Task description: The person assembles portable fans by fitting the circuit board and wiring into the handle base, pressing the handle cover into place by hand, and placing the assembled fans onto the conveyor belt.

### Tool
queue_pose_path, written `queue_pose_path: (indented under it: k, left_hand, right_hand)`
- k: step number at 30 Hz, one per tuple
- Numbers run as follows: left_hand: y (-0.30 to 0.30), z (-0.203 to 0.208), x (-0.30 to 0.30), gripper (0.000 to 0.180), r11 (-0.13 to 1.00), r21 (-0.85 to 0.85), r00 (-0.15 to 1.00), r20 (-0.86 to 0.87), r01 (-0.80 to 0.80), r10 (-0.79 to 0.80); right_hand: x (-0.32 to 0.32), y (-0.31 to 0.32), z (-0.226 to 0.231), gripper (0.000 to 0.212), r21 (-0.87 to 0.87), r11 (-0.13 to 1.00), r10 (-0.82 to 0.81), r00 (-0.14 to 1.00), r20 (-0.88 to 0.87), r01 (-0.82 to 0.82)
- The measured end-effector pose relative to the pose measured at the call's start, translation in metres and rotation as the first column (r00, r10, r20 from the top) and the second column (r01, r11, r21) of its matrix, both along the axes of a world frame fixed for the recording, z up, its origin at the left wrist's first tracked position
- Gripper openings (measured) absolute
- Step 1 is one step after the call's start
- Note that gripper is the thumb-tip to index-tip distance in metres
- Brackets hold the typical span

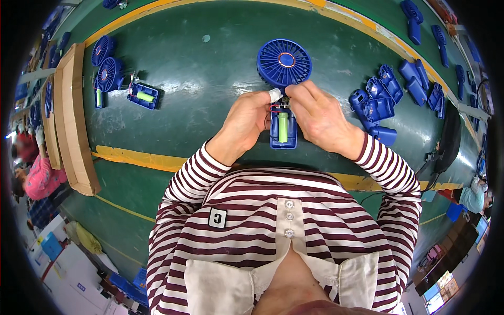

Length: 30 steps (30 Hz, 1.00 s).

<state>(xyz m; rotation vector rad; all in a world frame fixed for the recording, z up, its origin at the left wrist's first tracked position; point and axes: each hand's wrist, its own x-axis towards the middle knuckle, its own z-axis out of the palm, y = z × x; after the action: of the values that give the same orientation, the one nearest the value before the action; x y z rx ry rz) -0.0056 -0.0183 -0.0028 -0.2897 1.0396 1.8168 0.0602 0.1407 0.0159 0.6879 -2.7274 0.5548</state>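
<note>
Between my hands lies a blue handheld fan (285, 62), its round grille pointing away from me and its handle opened toward me. In the handle sits a light-green cylindrical battery (283, 127), with a small circuit board and thin red wires above it. My left hand (249, 116) grips the fan's neck from the left, with a white covering on the thumb tip. My right hand (320, 113) pinches at the neck from the right, its fingertips close to the circuit board. Whether those fingertips also hold a small part is hidden.
At the left are more blue fans (109, 74) and an open blue handle shell (143, 96) with a green battery. A pile of blue shell parts (375, 100) lies at the right, near a black object (449, 137). A cardboard tray (74, 121) stands along the left edge.
</note>
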Motion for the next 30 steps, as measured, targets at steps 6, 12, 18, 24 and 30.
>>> queue_pose_path:
  k: [6,12,18,24,30]
  left_hand:
    - [-0.001,0.003,-0.001,0.016,0.982,-0.069,0.971,-0.15,0.178,-0.187]
    - [0.001,0.003,0.001,0.015,0.958,-0.186,0.933,-0.246,0.22,-0.262]
    - [0.005,0.007,0.003,0.015,0.964,-0.199,0.933,-0.279,0.174,-0.226]
    - [0.004,-0.005,0.001,0.015,0.977,-0.14,0.969,-0.165,0.162,-0.185]
    - [0.01,-0.003,-0.001,0.017,0.971,-0.153,0.976,-0.091,0.182,-0.198]
  right_hand:
    - [-0.001,0.002,0.0,0.014,-0.01,1.0,0.015,1.0,0.006,-0.015]
    - [0.0,0.004,-0.005,0.014,-0.009,1.0,0.017,0.999,0.027,-0.017]
    - [0.005,0.002,-0.002,0.014,-0.03,0.996,-0.083,0.996,0.026,0.083]
    - [0.007,0.002,-0.002,0.013,-0.04,0.974,-0.214,0.96,0.182,0.225]
    - [0.003,0.005,-0.001,0.011,-0.023,0.97,-0.228,0.933,0.279,0.243]
